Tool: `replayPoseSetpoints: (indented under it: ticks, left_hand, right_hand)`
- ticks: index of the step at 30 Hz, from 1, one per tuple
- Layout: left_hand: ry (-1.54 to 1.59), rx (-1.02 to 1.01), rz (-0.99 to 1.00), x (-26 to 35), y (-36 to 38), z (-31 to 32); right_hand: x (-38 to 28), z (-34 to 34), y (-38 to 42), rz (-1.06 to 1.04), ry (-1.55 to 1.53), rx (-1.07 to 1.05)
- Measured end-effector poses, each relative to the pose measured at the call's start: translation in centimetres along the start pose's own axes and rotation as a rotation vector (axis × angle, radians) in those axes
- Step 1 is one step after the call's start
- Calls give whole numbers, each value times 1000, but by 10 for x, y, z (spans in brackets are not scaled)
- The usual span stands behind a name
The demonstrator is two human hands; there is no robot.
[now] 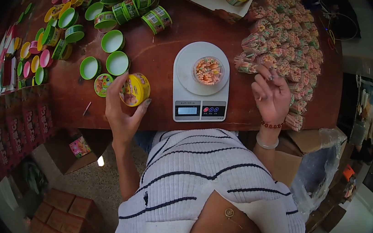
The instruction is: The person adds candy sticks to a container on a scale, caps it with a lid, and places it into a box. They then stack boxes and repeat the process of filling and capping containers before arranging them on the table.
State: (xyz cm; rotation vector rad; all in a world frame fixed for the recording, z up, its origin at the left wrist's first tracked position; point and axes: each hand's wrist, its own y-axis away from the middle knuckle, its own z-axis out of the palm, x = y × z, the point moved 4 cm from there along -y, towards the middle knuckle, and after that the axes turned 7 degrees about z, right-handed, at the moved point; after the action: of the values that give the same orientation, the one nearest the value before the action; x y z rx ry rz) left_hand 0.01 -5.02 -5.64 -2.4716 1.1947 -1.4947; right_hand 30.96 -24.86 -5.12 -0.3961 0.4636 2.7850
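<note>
My left hand is closed around a yellow round tub with a printed label, tilted on its side near the table's front edge. Beside it lies a green printed round lid or tub. A white digital kitchen scale sits in front of me, bearing a clear round cup filled with short biscuit sticks with coloured tips. To the right, my right hand hovers with loosely curled fingers slightly apart and nothing visible in them. Close to its fingertips is a wrapped bundle of sticks.
Many similar bundles are piled at the right. Green empty tubs stand left of the scale, with more green, yellow and pink tubs behind. An open carton holds two tubs at the back. Pink boxes line the left.
</note>
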Motion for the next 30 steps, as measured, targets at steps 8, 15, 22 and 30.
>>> replayPoseSetpoints:
  ticks: [8,15,22,30]
  left_hand:
    - [102,-28,204,31,-57,33]
    - [178,-282,287,62,-73,66]
    - [293,-376,262,52,-78,93]
    - [443,-235,-13,59,-69,110]
  right_hand:
    - [24,-18,6,-154,833,253]
    - [52,20,-21,-544,1873,180]
    - [57,24,-42,-382,1533,-14]
    - [43,48,-25,-541,1626,-11]
